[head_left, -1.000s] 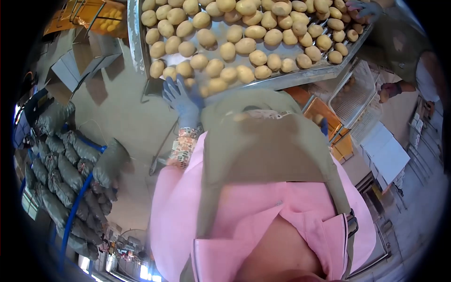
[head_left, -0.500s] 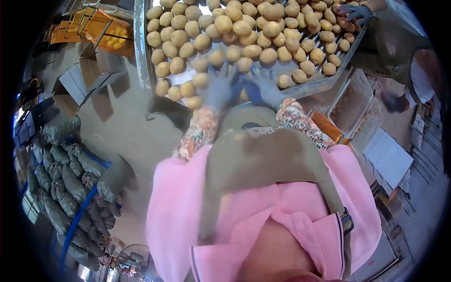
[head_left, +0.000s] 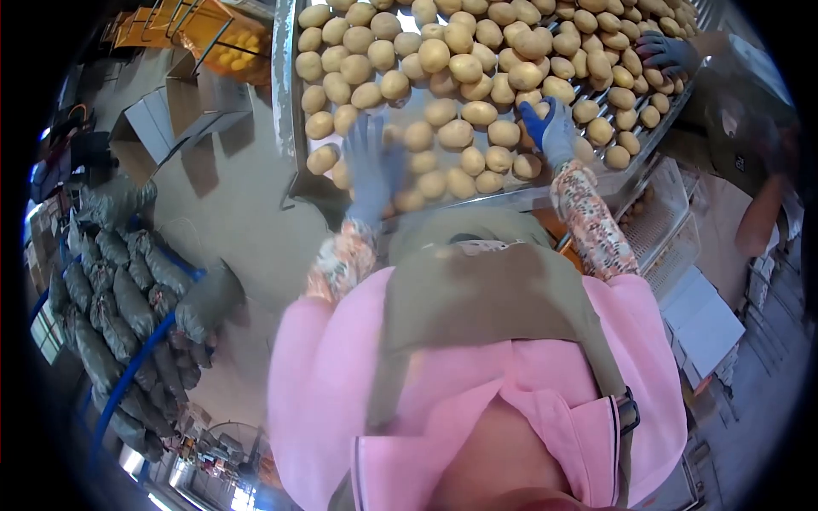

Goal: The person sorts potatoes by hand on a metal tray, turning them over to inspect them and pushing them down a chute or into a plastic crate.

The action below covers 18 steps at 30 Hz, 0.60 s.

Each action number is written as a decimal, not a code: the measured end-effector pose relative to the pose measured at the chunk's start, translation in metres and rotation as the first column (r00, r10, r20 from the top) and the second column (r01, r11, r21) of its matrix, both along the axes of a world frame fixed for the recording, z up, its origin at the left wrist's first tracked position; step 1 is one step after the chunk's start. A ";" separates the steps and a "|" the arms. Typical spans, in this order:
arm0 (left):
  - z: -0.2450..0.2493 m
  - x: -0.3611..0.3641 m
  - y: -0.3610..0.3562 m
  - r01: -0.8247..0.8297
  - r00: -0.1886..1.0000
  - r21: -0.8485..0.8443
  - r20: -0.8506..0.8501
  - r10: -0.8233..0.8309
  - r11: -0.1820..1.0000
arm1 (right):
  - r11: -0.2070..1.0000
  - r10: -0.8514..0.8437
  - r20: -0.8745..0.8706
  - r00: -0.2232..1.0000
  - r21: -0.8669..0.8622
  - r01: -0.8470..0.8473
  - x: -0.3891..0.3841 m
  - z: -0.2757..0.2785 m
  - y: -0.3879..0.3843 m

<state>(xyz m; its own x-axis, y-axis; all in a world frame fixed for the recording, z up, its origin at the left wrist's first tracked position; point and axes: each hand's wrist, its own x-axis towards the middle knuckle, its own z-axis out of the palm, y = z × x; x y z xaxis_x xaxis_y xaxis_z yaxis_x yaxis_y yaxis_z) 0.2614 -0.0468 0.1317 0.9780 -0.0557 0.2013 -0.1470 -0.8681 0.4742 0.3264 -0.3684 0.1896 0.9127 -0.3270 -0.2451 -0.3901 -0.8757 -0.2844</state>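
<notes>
Many round tan potatoes (head_left: 455, 134) lie on a metal sorting table (head_left: 287, 102) with a roller section on its right. My left hand (head_left: 372, 166), in a grey-blue glove and smeared by motion, reaches over the near left part of the table with its fingers stretched out beside some potatoes. Further right, my right hand (head_left: 555, 134) wears a glove with a blue palm side. Its thumb and fingers are apart, at the edge of the potatoes by the rollers, and no potato shows clearly in its grasp. Several potatoes lie between my two hands near the front edge.
At the upper right, a co-worker's gloved hand (head_left: 669, 53) rests among the potatoes. Plastic crates (head_left: 669, 204) stand right of the table. On the left are an open cardboard box (head_left: 183, 111), an orange bag (head_left: 234, 47) on a rack, and stacked filled green sacks (head_left: 119, 298).
My hands, close together before, have moved apart: the left one leftward, the right one rightward and up. Several potatoes now lie at the front edge between them. The view has shifted somewhat.
</notes>
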 end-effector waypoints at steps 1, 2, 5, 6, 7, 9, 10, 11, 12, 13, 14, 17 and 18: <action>0.011 0.029 -0.003 0.026 0.996 -0.084 0.082 -0.019 0.996 | 0.998 0.023 0.033 0.999 0.060 -0.025 -0.007 -0.012 0.003; 0.019 0.059 -0.008 0.060 0.985 -0.165 0.167 -0.032 0.984 | 0.992 0.044 0.068 0.997 0.116 -0.052 -0.013 -0.019 0.005; 0.002 0.137 -0.037 -0.002 1.000 -0.209 0.013 0.005 0.978 | 0.955 0.060 0.044 0.997 0.288 -0.070 -0.035 -0.029 0.018; -0.004 0.159 -0.050 -0.031 0.998 -0.229 -0.067 0.016 0.973 | 0.951 0.072 0.074 0.995 0.296 -0.091 -0.045 -0.035 0.021; -0.008 0.177 -0.061 -0.056 0.989 -0.248 -0.145 0.021 0.967 | 0.940 0.111 0.035 0.993 0.319 -0.116 -0.054 -0.039 0.019; -0.001 0.170 -0.080 -0.049 0.930 -0.416 -0.350 -0.110 0.908 | 0.795 -0.007 0.022 1.000 0.607 -0.008 -0.073 -0.022 0.015; 0.007 0.162 -0.086 -0.051 0.930 -0.421 -0.351 -0.111 0.905 | 0.548 -0.116 -0.035 0.993 0.831 0.093 -0.084 -0.014 0.012; 0.015 0.157 -0.090 0.061 0.957 -0.162 -0.270 -0.104 0.985 | 0.518 -0.166 0.078 0.983 0.855 0.020 -0.096 -0.014 0.002; 0.024 0.151 -0.089 0.145 0.974 0.121 -0.190 -0.120 0.982 | 0.480 -0.307 0.113 0.945 0.876 0.051 -0.116 -0.014 -0.010; 0.037 0.147 -0.077 0.214 0.937 -0.138 -0.250 -0.243 0.967 | 0.437 -0.441 0.140 0.887 0.896 0.076 -0.138 -0.017 -0.023; 0.036 0.140 -0.069 0.212 0.937 -0.137 -0.254 -0.241 0.968 | 0.497 -0.529 0.212 0.822 0.862 0.098 -0.162 -0.026 -0.044; 0.025 0.108 -0.045 0.275 0.895 -0.344 -0.250 -0.370 0.898 | 0.982 -0.159 0.547 0.822 0.176 0.072 -0.251 -0.067 -0.127; 0.027 0.101 -0.027 0.273 0.894 -0.347 -0.252 -0.370 0.897 | 0.961 -0.267 0.383 0.884 0.170 0.217 -0.290 -0.094 -0.162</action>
